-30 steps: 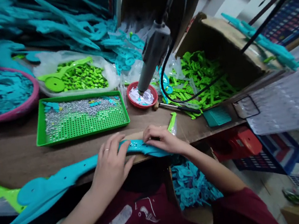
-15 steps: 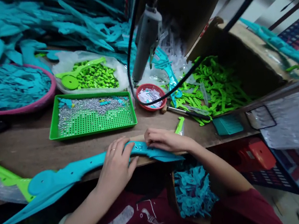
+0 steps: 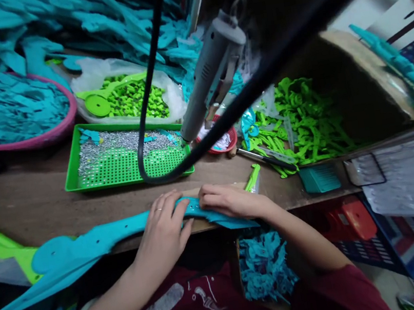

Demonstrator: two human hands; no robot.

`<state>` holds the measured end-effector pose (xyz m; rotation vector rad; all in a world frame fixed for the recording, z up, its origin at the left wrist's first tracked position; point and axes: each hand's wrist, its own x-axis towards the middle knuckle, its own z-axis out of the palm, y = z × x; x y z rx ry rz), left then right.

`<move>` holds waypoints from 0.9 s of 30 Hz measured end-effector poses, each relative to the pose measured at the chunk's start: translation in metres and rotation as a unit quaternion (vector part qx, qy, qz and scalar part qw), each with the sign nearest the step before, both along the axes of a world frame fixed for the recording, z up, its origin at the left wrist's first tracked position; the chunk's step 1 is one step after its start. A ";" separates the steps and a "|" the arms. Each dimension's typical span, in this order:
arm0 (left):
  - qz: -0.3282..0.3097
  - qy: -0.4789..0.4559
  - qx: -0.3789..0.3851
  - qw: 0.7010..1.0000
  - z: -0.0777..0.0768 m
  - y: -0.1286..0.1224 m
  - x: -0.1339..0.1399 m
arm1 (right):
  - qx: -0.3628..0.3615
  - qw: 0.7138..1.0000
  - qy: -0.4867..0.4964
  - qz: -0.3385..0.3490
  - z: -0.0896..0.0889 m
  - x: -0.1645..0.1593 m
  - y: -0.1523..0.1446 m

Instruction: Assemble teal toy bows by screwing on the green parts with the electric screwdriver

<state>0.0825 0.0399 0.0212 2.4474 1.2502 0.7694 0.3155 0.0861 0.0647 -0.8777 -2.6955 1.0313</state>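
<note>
A long blue plastic toy part (image 3: 124,226), with a round disc and a pointed blade at its left end, lies along the front of the bench. My left hand (image 3: 164,222) is closed round its middle, thumb and fingers on both sides. Farther right, my right hand (image 3: 229,201) has its fingers bent down against the same part; whether a small piece is under the fingertips is hidden. Above the green tray hangs a grey electric screwdriver (image 3: 213,71) with a black cable (image 3: 148,75). The green perforated tray (image 3: 113,181) holds many small screws and a few blue bits.
A pink basin (image 3: 72,108) of blue pieces stands left. Beyond the tray lies a plastic bag (image 3: 172,90) of small green parts. Green pieces (image 3: 306,119) fill a cardboard box at right, near a red basket (image 3: 233,140). Below the bench edge is a box of blue parts (image 3: 264,265).
The screwdriver and its looping cable have swung nearer and lower, now in front of the tray and red basket. Both hands stay on the blue part; the view has shifted slightly.
</note>
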 end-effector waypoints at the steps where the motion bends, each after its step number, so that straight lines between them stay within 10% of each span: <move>1: -0.001 -0.002 0.000 1.000 0.000 0.000 0.000 | 0.000 1.000 0.006 -0.003 -0.002 0.000 -0.001; 27: 0.016 -0.025 -0.010 1.000 -0.002 -0.002 0.003 | 0.084 0.994 0.072 0.000 -0.014 0.011 -0.012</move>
